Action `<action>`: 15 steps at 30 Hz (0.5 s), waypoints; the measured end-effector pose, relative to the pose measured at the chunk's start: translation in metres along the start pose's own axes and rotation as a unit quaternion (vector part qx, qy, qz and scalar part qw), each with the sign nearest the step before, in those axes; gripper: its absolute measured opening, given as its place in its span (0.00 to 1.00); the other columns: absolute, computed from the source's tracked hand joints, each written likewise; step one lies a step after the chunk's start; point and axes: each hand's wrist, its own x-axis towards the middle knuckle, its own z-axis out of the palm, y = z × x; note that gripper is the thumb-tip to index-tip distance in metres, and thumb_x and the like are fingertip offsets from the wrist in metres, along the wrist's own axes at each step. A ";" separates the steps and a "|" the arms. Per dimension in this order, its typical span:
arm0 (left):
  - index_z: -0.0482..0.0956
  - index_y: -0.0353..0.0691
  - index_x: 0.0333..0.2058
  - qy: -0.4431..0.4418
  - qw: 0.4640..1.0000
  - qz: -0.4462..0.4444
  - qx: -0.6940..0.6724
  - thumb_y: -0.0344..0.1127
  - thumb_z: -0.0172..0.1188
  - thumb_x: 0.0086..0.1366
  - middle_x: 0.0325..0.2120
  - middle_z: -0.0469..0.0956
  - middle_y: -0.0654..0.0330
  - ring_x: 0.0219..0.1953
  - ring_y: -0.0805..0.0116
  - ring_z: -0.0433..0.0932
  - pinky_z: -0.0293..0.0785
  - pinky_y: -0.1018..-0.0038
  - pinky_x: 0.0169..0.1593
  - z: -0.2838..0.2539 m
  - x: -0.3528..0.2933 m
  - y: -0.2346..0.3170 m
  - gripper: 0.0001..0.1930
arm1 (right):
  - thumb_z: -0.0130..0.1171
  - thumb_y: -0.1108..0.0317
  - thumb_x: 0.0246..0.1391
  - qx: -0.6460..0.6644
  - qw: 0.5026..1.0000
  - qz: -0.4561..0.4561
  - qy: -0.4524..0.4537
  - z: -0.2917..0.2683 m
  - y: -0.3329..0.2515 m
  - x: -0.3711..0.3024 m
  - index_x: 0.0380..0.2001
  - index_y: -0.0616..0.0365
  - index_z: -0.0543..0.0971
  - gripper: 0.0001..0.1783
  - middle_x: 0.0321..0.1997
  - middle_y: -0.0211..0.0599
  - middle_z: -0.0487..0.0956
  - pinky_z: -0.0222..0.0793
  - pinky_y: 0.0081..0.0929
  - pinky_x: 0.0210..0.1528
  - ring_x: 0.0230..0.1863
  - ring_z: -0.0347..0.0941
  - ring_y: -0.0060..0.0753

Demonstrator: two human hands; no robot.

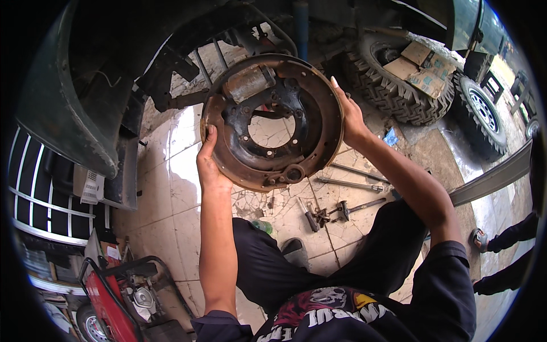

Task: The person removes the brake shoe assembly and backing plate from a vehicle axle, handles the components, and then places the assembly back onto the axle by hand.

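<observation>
Between my two hands I hold up a round, rusty brake backing plate [221,142] with curved brake shoes and a cylinder fixed on it. A large hole opens at its middle, and the floor shows through. My left hand [213,171] grips the lower left rim, thumb on the near face. On the upper right rim my right hand [350,117] is closed, its thumb pointing up along the edge. The other fingers of both hands are mostly hidden behind the plate.
Loose tools, among them a screwdriver [311,216] and a long metal bar [352,184], lie on the cracked tile floor [154,228]. A big tyre [399,94] with cardboard [421,68] on it lies at the far right. A red-framed machine [117,308] stands lower left; a person's legs [507,256] show at right.
</observation>
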 end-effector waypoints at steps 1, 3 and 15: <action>0.73 0.40 0.55 0.006 1.000 -0.007 0.001 0.41 0.62 0.65 0.50 0.78 0.58 0.50 0.62 0.77 0.72 0.63 0.55 0.000 0.000 0.002 0.22 | 0.51 0.39 0.62 -0.025 1.000 -0.011 0.009 0.002 -0.002 -0.003 0.42 0.66 0.82 0.34 0.36 0.39 0.81 0.71 0.22 0.40 0.36 0.75 0.22; 0.74 0.39 0.54 0.009 1.000 -0.015 0.005 0.41 0.63 0.64 0.50 0.78 0.58 0.50 0.63 0.77 0.71 0.64 0.56 -0.001 0.002 0.003 0.22 | 0.54 0.40 0.61 -0.072 0.996 -0.036 0.029 0.006 -0.006 -0.008 0.41 0.67 0.82 0.33 0.36 0.39 0.81 0.71 0.21 0.39 0.35 0.75 0.22; 0.71 0.38 0.57 0.018 0.994 0.052 0.094 0.44 0.63 0.64 0.53 0.75 0.58 0.53 0.63 0.75 0.70 0.65 0.58 0.008 -0.009 0.003 0.26 | 0.59 0.47 0.60 0.125 0.990 -0.013 0.060 0.018 -0.018 -0.021 0.42 0.66 0.81 0.28 0.37 0.38 0.82 0.74 0.21 0.37 0.35 0.78 0.24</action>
